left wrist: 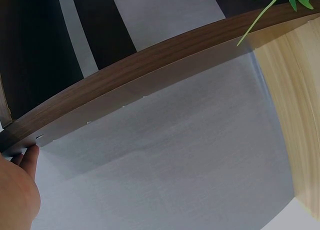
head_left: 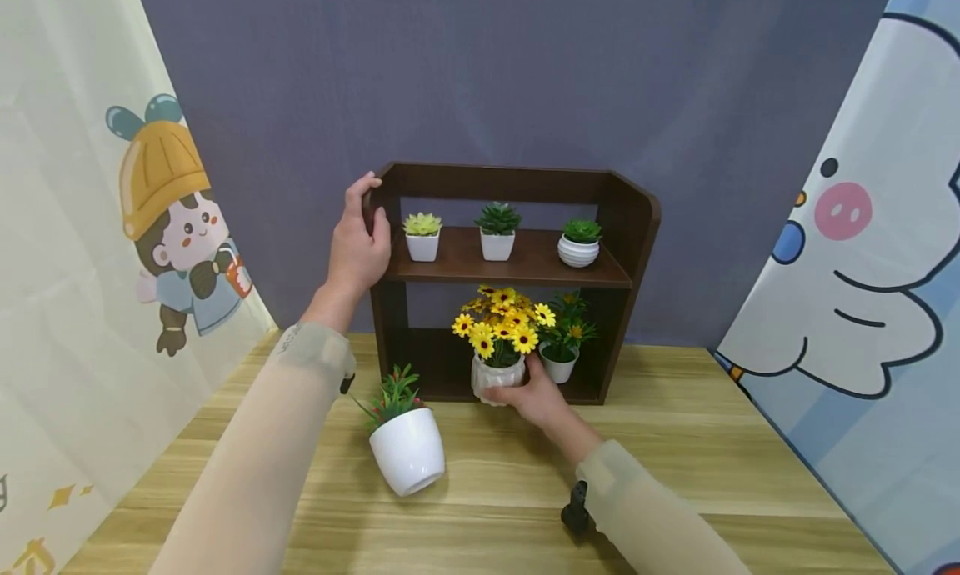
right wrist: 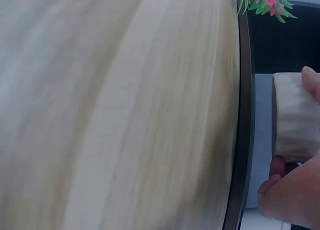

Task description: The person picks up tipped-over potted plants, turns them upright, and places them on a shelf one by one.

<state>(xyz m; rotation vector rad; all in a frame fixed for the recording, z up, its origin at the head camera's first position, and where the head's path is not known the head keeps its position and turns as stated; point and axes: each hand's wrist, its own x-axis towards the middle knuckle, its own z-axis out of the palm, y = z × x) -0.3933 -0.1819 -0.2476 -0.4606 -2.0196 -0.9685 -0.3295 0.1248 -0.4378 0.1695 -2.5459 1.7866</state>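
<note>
My left hand grips the upper left side of a dark brown two-tier shelf; in the left wrist view its fingertips press the outer side panel. On the lower tier, my right hand holds a whitish ribbed pot of yellow daisy-like flowers, thumb across its front. The right wrist view shows that pot just inside the shelf's front edge. Right behind the hand stands a white pot with a green plant, in the lower right corner.
Along the upper tier stand a pale green succulent, a dark green succulent and a plant in a round ribbed pot. A larger white pot with a red-flecked plant looks tilted on the wooden table, left front. Grey cloth hangs behind.
</note>
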